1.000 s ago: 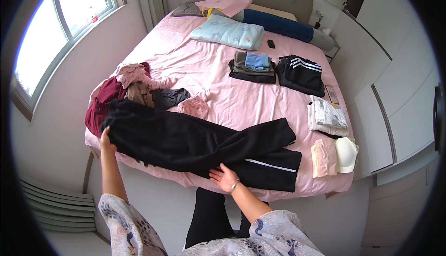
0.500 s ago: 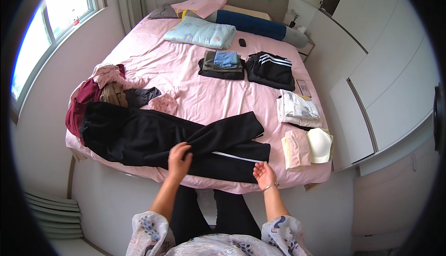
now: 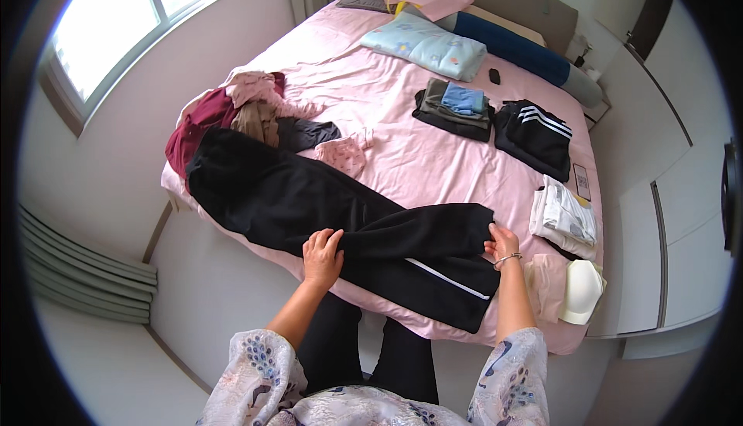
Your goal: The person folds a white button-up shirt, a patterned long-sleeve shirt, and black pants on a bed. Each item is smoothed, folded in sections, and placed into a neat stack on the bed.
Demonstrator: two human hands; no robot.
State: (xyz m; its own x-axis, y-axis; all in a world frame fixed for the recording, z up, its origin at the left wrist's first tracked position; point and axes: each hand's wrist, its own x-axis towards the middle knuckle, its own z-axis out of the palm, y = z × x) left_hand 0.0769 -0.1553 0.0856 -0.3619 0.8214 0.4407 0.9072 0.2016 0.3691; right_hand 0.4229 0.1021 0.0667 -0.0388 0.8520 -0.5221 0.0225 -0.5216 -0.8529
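A pair of black trousers (image 3: 309, 201) with a white side stripe lies spread along the near edge of a pink bed (image 3: 402, 116). My left hand (image 3: 321, 254) rests flat on the middle of the legs, fingers spread. My right hand (image 3: 503, 244), a bracelet on its wrist, pinches the cuff end of the upper leg at the right. The lower leg, the striped one, lies beneath and reaches toward the bed's edge.
A heap of unfolded clothes (image 3: 240, 112) lies at the bed's left. Folded stacks sit further back: dark clothes topped with blue (image 3: 457, 105), a black striped garment (image 3: 534, 136), white clothes (image 3: 563, 213), a pale bra (image 3: 580, 290). Pillows (image 3: 426, 43) lie at the headboard. A window (image 3: 116, 16) is at left.
My left hand left the waistband end and came to the middle of the legs. My right hand moved right to the cuff of the upper leg. The view has shifted.
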